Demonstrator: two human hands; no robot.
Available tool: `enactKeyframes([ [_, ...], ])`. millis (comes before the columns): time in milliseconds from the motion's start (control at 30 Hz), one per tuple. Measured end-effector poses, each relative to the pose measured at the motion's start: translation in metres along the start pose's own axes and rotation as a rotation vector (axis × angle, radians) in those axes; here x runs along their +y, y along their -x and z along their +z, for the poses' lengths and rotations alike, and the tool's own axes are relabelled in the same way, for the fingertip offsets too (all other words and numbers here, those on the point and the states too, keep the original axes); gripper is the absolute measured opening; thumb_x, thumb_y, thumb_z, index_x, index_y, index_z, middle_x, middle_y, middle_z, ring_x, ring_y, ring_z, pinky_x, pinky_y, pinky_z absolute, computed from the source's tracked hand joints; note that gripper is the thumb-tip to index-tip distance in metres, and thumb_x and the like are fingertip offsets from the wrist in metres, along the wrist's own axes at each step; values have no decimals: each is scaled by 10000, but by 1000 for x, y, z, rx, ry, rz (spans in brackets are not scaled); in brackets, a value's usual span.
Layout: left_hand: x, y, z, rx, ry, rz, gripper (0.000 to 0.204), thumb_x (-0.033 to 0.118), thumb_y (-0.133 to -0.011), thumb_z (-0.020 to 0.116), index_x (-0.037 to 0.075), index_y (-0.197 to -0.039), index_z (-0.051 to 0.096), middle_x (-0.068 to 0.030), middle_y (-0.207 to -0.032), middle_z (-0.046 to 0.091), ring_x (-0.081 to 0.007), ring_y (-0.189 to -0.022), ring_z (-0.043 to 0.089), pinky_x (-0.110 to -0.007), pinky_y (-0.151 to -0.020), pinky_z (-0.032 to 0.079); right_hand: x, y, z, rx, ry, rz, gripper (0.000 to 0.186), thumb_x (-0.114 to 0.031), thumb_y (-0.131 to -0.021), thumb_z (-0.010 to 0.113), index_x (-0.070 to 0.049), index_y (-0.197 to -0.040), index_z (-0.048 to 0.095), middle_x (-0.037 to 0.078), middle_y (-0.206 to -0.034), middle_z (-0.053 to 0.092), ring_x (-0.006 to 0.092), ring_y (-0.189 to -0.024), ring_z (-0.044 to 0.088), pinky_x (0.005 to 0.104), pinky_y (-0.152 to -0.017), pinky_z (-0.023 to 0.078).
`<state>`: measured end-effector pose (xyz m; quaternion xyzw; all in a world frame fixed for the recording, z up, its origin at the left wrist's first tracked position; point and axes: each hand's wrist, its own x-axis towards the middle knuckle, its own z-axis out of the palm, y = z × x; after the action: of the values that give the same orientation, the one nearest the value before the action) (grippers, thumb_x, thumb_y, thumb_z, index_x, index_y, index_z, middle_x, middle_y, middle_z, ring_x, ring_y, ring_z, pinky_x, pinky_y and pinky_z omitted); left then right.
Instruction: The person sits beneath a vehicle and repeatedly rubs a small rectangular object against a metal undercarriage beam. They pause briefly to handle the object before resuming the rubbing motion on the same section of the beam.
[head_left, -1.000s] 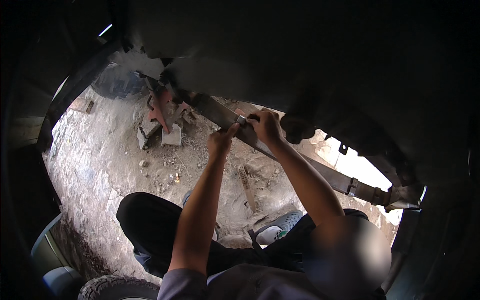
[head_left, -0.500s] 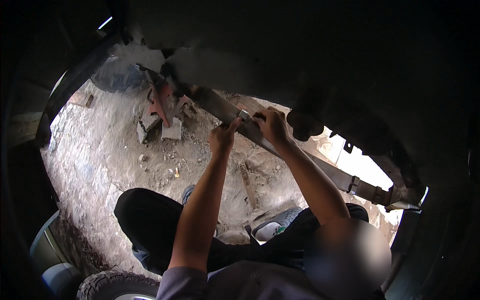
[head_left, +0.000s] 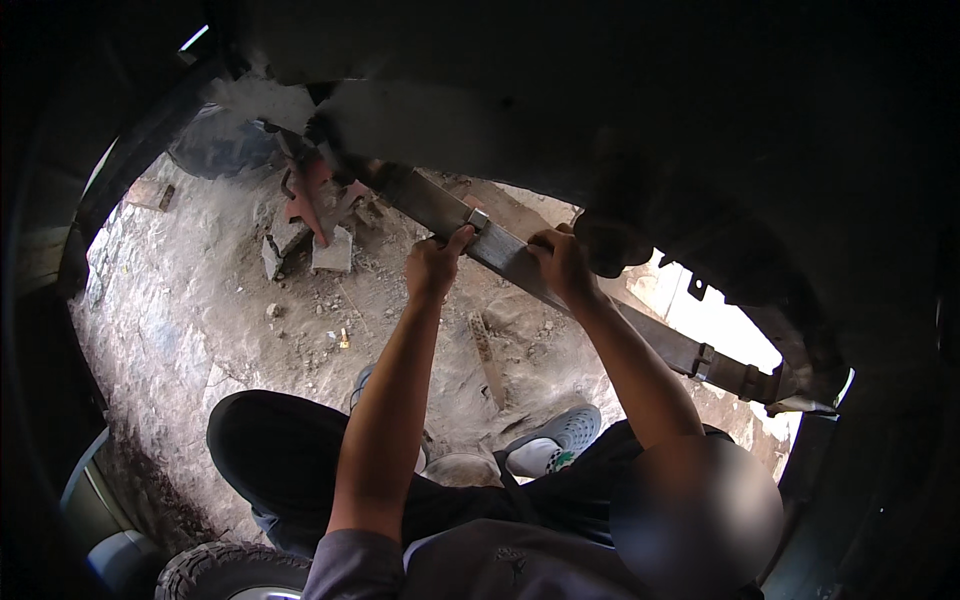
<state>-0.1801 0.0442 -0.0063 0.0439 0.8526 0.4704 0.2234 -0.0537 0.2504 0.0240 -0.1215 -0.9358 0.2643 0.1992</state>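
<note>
A long flat leaf spring runs diagonally from upper left to lower right under the dark underside of a vehicle. A small shiny metal clip wraps around it. My left hand is closed at the spring's near edge, its thumb pressed against the clip and its other fingers curled underneath. Farther right, my right hand is closed on the spring, fingertips bent over its surface; part of its grip is hidden. A bare stretch of metal shows between the hands.
Another clamp sits lower right on the spring. Dark vehicle parts hang close beyond my right hand. A red metal stand and a pale block rest on the dirt. A tyre is at lower left.
My right hand has moved right along the spring, away from the clip. My left hand stays beside the clip. The whole view has shifted slightly.
</note>
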Motion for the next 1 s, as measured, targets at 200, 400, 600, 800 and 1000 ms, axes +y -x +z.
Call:
enactKeyframes([
  [200,-3,-7,3,48,-52,-17,779,760,-818,715,-7,-937,793,-236,-983,775,-402,-1002,746,-496,-880,556,-27,-40,37,31,-398,241,214,-220,-840,822,-65,-986,802,169,-931,747,358,-910,731,444,-853,557],
  [400,1,1,4,17,1,0,775,763,-819,713,13,-993,796,-222,-1039,776,-395,-1031,740,-491,-897,553,1,-32,32,71,-313,170,222,-243,-837,821,-86,-994,815,163,-949,761,338,-923,738,436,-867,553],
  [600,-15,-7,6,-2,42,-30,709,718,-829,738,48,-1048,808,-198,-1047,782,-386,-1028,741,-479,-900,547,-5,-5,-3,-1,-261,215,212,-258,-846,814,-101,-988,821,150,-944,763,322,-920,740,438,-892,549],
  [800,-10,-1,3,-44,158,-36,699,685,-828,761,36,-1083,807,-197,-1073,784,-367,-1054,741,-458,-939,536,-12,-34,17,-69,27,174,211,-249,-875,800,-97,-1020,823,158,-983,776,320,-911,743,408,-880,561],
  [1000,-15,-12,-1,-37,82,51,674,679,-832,767,61,-1097,816,-182,-1060,792,-343,-1066,747,-431,-953,541,42,-28,12,-52,-622,480,289,-250,-963,777,1,-1105,795,17,-970,769,94,-841,676,264,-772,534],
])
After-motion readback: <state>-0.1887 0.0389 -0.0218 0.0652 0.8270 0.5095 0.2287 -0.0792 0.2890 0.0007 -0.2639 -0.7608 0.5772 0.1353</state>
